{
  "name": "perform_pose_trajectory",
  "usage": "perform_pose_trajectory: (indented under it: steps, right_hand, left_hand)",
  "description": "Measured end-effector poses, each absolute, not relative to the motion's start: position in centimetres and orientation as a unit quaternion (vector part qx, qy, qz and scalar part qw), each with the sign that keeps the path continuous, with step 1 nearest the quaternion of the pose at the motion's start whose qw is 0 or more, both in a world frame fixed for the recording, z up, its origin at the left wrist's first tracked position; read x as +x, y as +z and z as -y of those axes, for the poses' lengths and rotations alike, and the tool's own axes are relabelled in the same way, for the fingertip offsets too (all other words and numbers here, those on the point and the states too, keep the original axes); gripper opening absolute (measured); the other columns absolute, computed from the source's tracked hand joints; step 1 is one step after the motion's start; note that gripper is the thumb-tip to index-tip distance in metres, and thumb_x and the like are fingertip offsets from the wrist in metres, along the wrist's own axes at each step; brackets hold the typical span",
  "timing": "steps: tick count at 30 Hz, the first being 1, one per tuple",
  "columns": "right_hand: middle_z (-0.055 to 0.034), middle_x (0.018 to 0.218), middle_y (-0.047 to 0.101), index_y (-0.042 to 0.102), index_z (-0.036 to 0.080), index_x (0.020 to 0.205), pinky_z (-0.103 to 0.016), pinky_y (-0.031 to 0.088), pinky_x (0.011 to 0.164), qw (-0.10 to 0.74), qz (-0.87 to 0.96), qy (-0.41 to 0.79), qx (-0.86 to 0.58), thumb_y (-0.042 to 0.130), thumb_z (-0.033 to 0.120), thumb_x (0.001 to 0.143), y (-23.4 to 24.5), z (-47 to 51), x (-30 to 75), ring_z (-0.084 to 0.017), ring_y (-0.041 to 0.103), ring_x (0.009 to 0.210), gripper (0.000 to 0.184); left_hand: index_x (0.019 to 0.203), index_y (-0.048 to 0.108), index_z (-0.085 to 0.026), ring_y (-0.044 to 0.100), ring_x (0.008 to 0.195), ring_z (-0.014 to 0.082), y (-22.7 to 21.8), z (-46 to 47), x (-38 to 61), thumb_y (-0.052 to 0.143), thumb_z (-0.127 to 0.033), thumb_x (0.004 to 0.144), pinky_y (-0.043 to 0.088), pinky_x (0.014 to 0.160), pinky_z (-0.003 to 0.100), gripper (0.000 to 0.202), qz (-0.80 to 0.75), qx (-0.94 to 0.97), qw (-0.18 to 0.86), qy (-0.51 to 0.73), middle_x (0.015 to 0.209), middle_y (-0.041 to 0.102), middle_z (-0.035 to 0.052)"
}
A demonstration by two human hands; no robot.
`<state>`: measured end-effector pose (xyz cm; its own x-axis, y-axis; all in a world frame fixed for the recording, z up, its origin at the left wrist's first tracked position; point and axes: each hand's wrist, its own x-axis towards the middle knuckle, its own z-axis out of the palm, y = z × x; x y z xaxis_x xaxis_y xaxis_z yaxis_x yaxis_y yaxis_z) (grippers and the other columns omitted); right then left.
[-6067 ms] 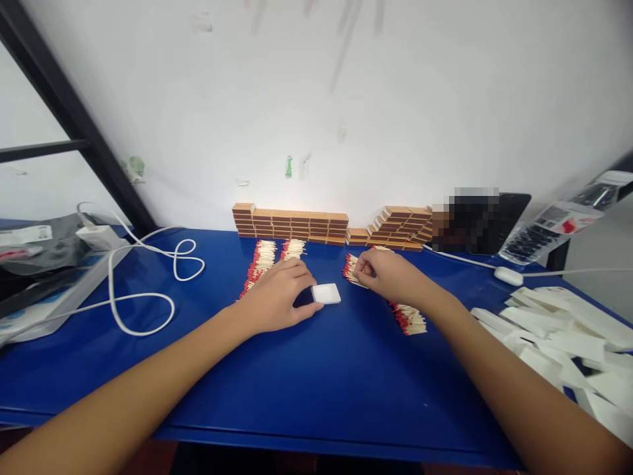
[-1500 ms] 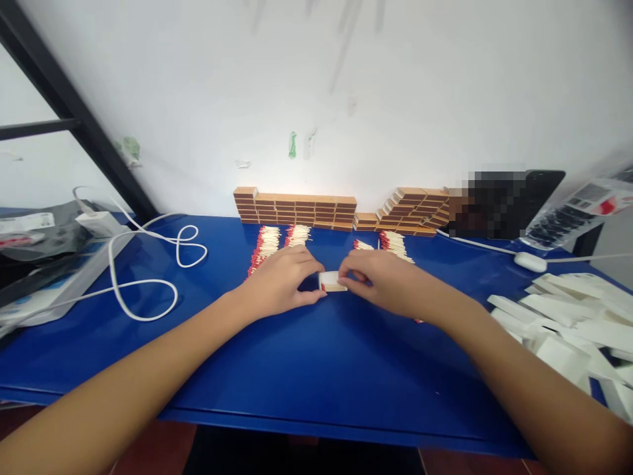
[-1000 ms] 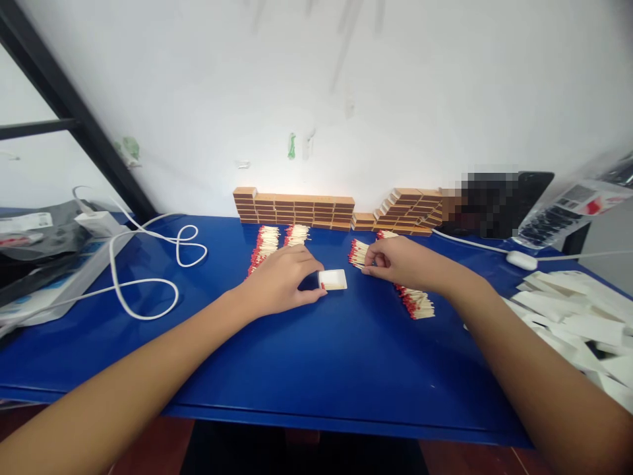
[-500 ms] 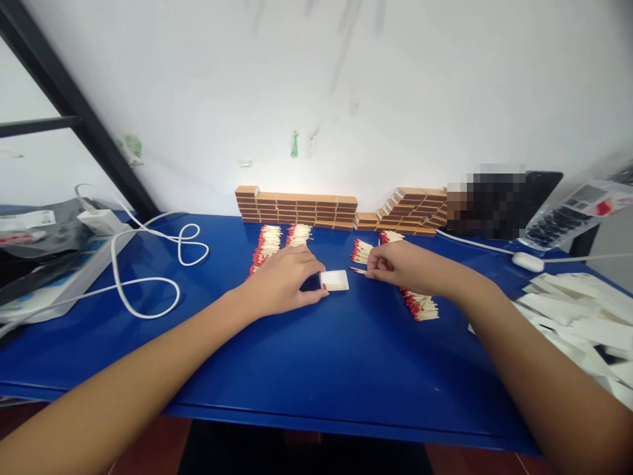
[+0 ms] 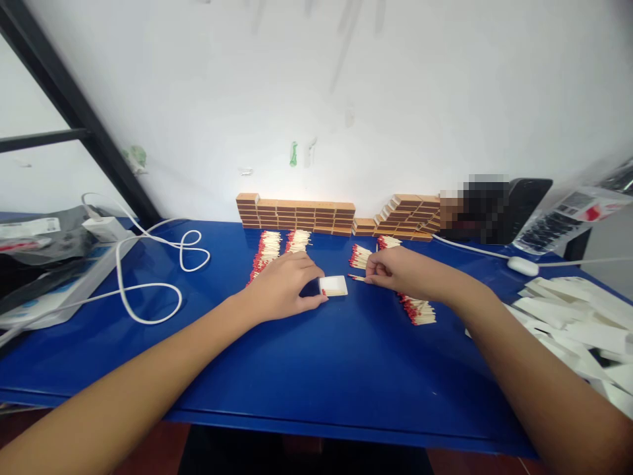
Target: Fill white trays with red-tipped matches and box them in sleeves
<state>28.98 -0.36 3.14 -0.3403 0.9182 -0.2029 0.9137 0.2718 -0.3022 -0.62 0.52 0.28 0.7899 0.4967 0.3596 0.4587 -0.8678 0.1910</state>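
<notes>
Your left hand (image 5: 284,288) grips the tray (image 5: 333,285) by its left edge, thumb and fingers pressed on it; it rests on the desk (image 5: 316,369) just right of those fingers. It holds only a few matches, so I judge the filling barely begun. Your right hand (image 5: 400,274) pinches one match (image 5: 357,278) just right of the tray. Loose matches (image 5: 267,251) lie beyond both hands and under your right wrist. Boxes (image 5: 297,214) stand stacked behind, sleeves (image 5: 568,316) far right. No writing is readable; the packet (image 5: 573,214) label is blurred.
</notes>
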Motion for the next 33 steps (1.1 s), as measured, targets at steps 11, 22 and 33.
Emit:
perform_pose_trajectory:
  steps: [11, 22, 33]
  right_hand:
    - [-0.0065, 0.080, 0.073, 0.069, 0.023, 0.084, -0.032, 0.044, 0.059, -0.020, 0.783, 0.215, -0.583, 0.065, 0.046, 0.093, 2.8, 0.3, 30.2, -0.020, 0.060, 0.067, 0.025]
    - [-0.0041, 0.080, 0.071, 0.068, 0.024, 0.090, -0.033, 0.039, 0.060, 0.011, 0.802, 0.219, -0.556, 0.058, 0.048, 0.098, 3.7, 1.3, 29.0, -0.020, 0.058, 0.068, 0.027]
    - [-0.0027, 0.076, 0.069, 0.064, 0.024, 0.082, -0.032, 0.039, 0.059, -0.019, 0.791, 0.216, -0.572, 0.062, 0.044, 0.096, 3.0, 0.9, 29.2, -0.019, 0.057, 0.066, 0.025]
  left_hand:
    - [0.111, 0.076, -0.018, 0.070, 0.102, 0.0271, 0.2, -0.7, -0.6, 0.076, -0.036, 0.099, 0.055, 0.093, 0.043, 0.023, -0.257, 0.945, 0.051, 0.198, 0.107, 0.078, 0.0092]
    - [0.112, 0.076, -0.018, 0.071, 0.103, 0.0271, 0.4, -0.6, -0.5, 0.074, -0.036, 0.100, 0.056, 0.093, 0.042, 0.022, -0.259, 0.943, 0.053, 0.200, 0.107, 0.078, 0.0096]
    - [0.111, 0.077, -0.017, 0.071, 0.102, 0.0278, 0.4, -0.5, -0.4, 0.076, -0.036, 0.099, 0.055, 0.092, 0.043, 0.022, -0.261, 0.945, 0.049, 0.193, 0.106, 0.079, 0.0088]
